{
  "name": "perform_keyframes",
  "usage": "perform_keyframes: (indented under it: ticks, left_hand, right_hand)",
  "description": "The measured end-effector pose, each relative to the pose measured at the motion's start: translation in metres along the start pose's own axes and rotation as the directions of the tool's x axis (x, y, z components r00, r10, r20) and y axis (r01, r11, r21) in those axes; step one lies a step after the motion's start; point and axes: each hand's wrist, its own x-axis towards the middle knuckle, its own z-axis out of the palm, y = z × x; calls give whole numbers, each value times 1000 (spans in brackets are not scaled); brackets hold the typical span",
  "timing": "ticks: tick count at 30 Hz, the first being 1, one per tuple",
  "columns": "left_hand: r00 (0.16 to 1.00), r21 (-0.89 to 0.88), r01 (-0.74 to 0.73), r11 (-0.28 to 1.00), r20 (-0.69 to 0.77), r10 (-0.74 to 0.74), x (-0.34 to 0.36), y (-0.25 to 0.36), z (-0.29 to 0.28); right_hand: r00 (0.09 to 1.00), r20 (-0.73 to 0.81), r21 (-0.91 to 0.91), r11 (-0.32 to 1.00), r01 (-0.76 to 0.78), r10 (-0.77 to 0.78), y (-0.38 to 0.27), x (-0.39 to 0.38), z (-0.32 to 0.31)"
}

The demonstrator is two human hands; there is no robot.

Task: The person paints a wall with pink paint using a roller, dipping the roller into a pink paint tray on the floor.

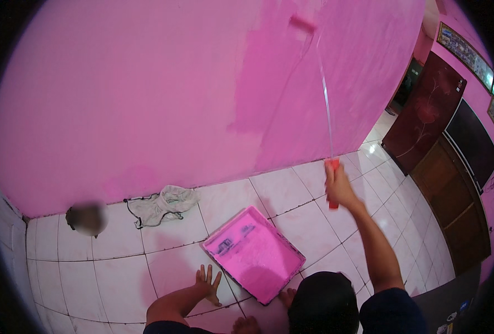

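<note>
Clasping the red handle [333,204] of a paint roller [326,100] in the right hand [340,183], with the roller head [303,24] up at the pink wall [147,100]; holding the left hand [208,284] splayed, grip slack, near the paint tray [275,234] on white floor tiles [325,220]

Head camera: left of a head-worn fisheye pair, upright
Aim: down and forward, wall [119,100] across the top, floor [113,245] below
Nearness: left hand [208,285] and tray [237,271] close, lower centre; wall farther
Rim: dark corners, cabinet [453,195] curving at right
</note>
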Motion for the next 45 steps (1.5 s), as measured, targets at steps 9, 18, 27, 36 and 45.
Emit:
perform_keyframes:
  ticks: [9,18,27,36,45]
  left_hand:
    - [1000,13,27,1000,5,-27,-9,1,-1]
    - [998,53,37,998,-54,-34,-2,1,-5]
    - [999,16,30,999,-25,-29,1,-2,6]
    - [999,-31,47,998,3,-47,-6,5,-10]
    - [998,-12,42,999,-51,-43,0,2,3]
  right_hand:
    - [987,126,234,963,-132,104,-23,-16,-15]
    - [999,38,150,988,29,-35,-58,75,-79]
    - [989,97,-36,994,-107,110,50,-18,-1]
    - [984,-103,-48,989,143,-147,-92,109,-129]
    - [998,-11,-104,992,66,-67,-19,55,-88]
